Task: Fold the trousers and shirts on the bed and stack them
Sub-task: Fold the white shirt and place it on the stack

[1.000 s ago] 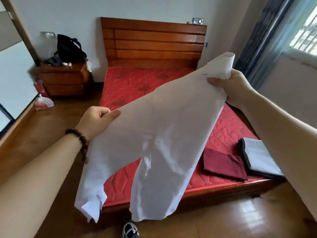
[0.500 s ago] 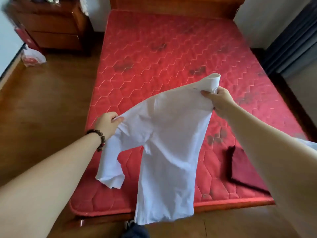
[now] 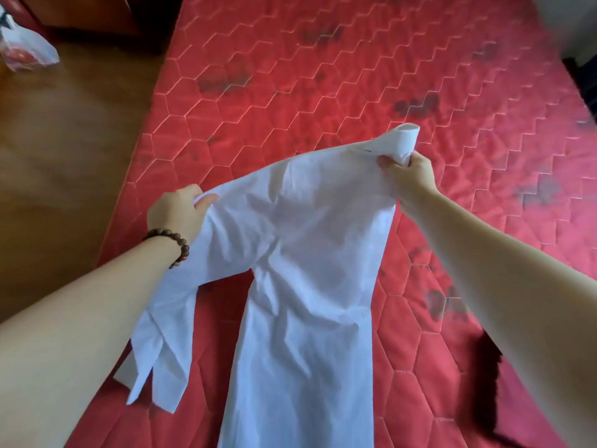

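A white long-sleeved shirt point(image 3: 310, 253) hangs stretched between my two hands above the red quilted mattress point(image 3: 355, 76). My left hand point(image 3: 176, 213), with a bead bracelet on its wrist, grips the shirt at the shoulder on the left. My right hand point(image 3: 408, 171) grips the collar end, which sticks up past the fingers. The shirt's body trails down toward the bed's near edge and a sleeve dangles at the lower left. A folded dark red garment point(image 3: 484, 383) lies on the mattress at the lower right, mostly hidden behind my right forearm.
Wooden floor point(image 3: 64, 156) runs along the left side of the bed. A plastic bag point(image 3: 26, 50) lies on the floor at the top left beside a dark wooden cabinet point(image 3: 97, 11).
My view has tilted down and moved closer to the bed. Both hands have lowered the shirt toward the mattress, keeping the same grips; the grey folded garment has left the view.
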